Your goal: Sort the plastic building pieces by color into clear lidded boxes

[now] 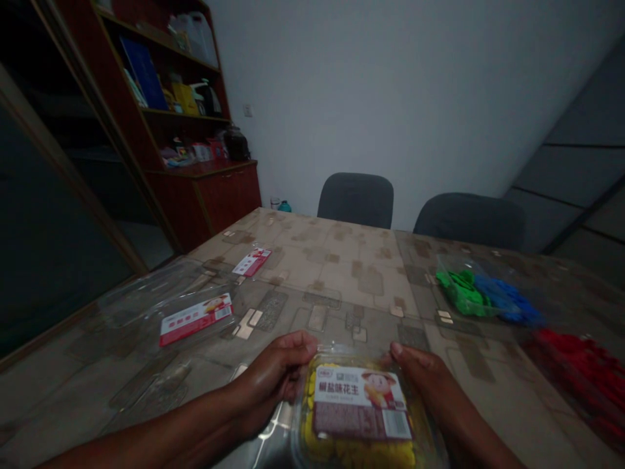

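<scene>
A clear plastic box (359, 410) with a red and white label and yellow pieces inside sits at the near edge of the table (342, 273). My left hand (273, 371) grips its left side, fingers curled over the far left corner. My right hand (420, 368) holds its right side, thumb on the far right corner. Both hands are closed on the box.
Two empty clear lids with red labels (195, 318) (251, 262) lie on the left. At the right lie green pieces (461, 293), blue pieces (508, 299) and red pieces (581, 365). Two grey chairs (356, 198) stand behind the table. A wooden cabinet (195, 182) is at left.
</scene>
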The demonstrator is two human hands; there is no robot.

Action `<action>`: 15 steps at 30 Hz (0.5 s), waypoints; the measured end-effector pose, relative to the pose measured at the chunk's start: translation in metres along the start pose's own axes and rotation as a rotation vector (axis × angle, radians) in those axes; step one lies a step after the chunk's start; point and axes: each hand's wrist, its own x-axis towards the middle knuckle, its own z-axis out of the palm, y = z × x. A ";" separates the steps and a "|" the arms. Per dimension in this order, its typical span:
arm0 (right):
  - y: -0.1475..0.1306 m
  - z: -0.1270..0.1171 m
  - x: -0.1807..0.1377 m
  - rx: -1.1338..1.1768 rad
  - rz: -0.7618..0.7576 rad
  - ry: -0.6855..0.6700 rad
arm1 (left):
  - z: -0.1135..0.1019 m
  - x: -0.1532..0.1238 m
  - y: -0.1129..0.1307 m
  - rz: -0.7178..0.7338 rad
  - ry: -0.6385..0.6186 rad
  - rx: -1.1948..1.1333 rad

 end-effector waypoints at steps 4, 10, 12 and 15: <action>0.002 -0.002 0.005 -0.028 -0.021 0.007 | -0.003 0.002 0.000 0.020 -0.056 0.038; -0.005 -0.007 0.010 -0.254 -0.213 0.030 | 0.008 0.006 -0.004 0.198 -0.087 0.167; -0.008 -0.005 0.009 -0.267 -0.321 0.072 | 0.012 0.004 -0.005 0.266 -0.051 0.207; -0.012 -0.003 0.007 -0.319 -0.376 0.028 | 0.013 -0.001 -0.008 0.351 0.024 0.322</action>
